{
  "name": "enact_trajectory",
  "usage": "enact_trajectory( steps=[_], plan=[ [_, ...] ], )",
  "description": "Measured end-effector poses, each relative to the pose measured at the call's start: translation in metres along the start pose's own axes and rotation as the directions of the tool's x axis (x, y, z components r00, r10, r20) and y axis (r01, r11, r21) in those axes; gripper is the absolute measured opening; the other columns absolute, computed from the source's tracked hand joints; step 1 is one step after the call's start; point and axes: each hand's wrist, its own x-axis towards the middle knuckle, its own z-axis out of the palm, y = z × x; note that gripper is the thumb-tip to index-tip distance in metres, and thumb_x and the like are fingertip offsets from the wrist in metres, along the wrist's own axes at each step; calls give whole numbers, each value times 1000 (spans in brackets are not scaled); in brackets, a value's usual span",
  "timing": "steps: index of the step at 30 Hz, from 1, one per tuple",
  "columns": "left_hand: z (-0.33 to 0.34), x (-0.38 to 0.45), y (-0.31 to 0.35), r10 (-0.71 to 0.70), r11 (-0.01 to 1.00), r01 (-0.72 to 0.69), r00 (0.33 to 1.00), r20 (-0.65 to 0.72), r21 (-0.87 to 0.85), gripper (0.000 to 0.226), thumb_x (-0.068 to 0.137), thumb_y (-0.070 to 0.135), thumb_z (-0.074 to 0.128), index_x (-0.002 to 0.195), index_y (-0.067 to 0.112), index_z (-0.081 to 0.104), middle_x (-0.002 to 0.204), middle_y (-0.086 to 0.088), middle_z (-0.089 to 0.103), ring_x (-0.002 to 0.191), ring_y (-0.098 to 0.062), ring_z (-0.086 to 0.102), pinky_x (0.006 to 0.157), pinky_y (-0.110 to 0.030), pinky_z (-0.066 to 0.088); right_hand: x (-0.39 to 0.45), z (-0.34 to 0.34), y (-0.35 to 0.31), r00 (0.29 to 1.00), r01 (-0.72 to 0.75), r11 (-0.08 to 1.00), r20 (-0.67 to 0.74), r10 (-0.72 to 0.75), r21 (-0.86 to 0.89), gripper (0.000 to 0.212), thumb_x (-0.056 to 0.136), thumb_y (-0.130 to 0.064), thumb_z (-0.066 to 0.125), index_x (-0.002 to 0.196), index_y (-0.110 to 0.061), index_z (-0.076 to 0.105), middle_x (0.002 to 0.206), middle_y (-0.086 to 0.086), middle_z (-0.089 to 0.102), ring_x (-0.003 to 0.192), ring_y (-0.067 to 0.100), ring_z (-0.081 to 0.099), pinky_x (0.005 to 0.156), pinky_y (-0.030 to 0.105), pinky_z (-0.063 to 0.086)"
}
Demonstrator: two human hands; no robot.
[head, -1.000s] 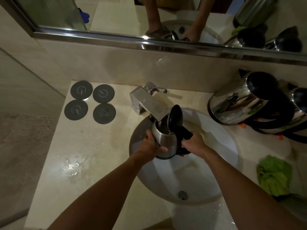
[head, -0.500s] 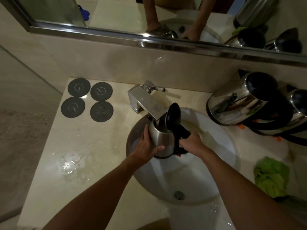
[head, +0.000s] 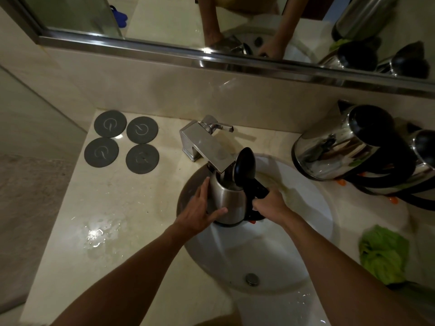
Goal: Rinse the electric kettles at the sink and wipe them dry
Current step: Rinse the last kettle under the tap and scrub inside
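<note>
A person stands at the white sink (head: 306, 184) and holds a small steel kettle (head: 227, 201) up inside the basin, right under the square chrome faucet (head: 207, 147). The kettle's black lid (head: 244, 167) stands flipped open, and the spout of the faucet reaches over the open mouth. The left hand (head: 200, 212) lies against the kettle's steel side, fingers spread and wrapped partway round the body, thumb across the front, so its grip cups the kettle. The right hand (head: 270, 203) has its grip closed round the black handle (head: 257, 189) on the kettle's right side. To the right, on the pale stone table (head: 113, 203), two more shiny kettles lie tipped on their sides, the larger kettle (head: 341, 144) nearer the sink and the second kettle (head: 423, 151) just behind it at the edge of view, with black cords looped beneath them. A crumpled green cloth (head: 382, 254) sits on the table right of the basin. On the left, four round grey bases (head: 122, 141) sit in a square near the wall, and a puddle of water (head: 98, 234) shines on the table in front of them. The drain (head: 251, 278) shows at the bottom of the basin.
</note>
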Motion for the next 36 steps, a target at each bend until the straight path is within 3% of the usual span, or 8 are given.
enact_trajectory(
  steps=[3, 6, 9, 12, 19, 22, 27, 36],
  plan=[
    [3, -1, 2, 12, 993, -5, 998, -57, 120, 115, 75, 80, 54, 156, 24, -7, 164, -8, 11, 149, -25, 18, 118, -51, 26, 1, 0, 1, 1000, -11, 1000, -3, 11, 13, 15, 76, -1, 61, 87, -8, 56, 82, 9, 62, 71, 20, 61, 48, 21, 41],
    [5, -4, 8, 32, 980, -6, 991, -130, 197, 114, 76, 80, 54, 156, 21, -2, 163, -9, 14, 149, -25, 20, 116, -54, 29, 1, 1, 2, 1000, -23, 1000, -2, 23, 14, 26, 76, -4, 63, 101, -3, 59, 91, 13, 65, 78, 23, 64, 50, 22, 43],
    [10, -7, 20, 23, 995, -7, 985, -170, 97, 114, 76, 74, 61, 156, 21, -2, 163, -7, 14, 147, -23, 22, 119, -46, 25, 0, 1, 2, 999, -32, 999, -2, 32, 24, 35, 76, -4, 65, 110, -2, 58, 98, 14, 66, 86, 25, 66, 53, 24, 45],
    [18, -6, 29, 1, 1000, 0, 975, -224, 5, 119, 73, 72, 67, 155, 22, -3, 162, -6, 12, 146, -24, 23, 117, -46, 30, -2, 2, -1, 999, -43, 999, -17, 43, 27, 37, 77, -5, 64, 112, -4, 55, 99, 13, 64, 88, 26, 65, 53, 25, 45],
    [33, 3, 32, -88, 976, 37, 968, -234, -214, 142, 56, 62, 85, 155, 22, -9, 163, -2, 4, 149, -24, 13, 120, -49, 25, -5, 4, -1, 998, -41, 999, -41, 42, 19, 37, 78, -5, 64, 113, -5, 52, 102, 12, 61, 88, 26, 62, 54, 25, 43],
    [36, 6, 35, -161, 936, 67, 955, -251, -345, 145, 52, 53, 91, 155, 24, -6, 161, 1, 11, 147, -20, 17, 119, -43, 24, -6, 4, 1, 999, -39, 999, -32, 39, 20, 35, 78, -5, 64, 110, -7, 50, 102, 11, 60, 88, 26, 62, 55, 25, 44],
    [38, 10, 33, -156, 942, 59, 948, -277, -329, 133, 54, 48, 92, 154, 22, 8, 153, -1, 25, 139, -18, 28, 115, -43, 32, -4, 5, 2, 999, -33, 999, -35, 33, 15, 36, 78, -5, 65, 113, -5, 55, 101, 12, 63, 87, 26, 63, 55, 25, 45],
    [43, 10, 29, -148, 938, 43, 947, -284, -344, 134, 52, 52, 90, 151, 33, 4, 151, 2, 22, 139, -17, 28, 115, -45, 35, -3, 5, 4, 999, -29, 999, -31, 28, -14, 34, 78, -6, 64, 112, -4, 58, 100, 12, 64, 78, 19, 61, 49, 22, 41]
  ],
)
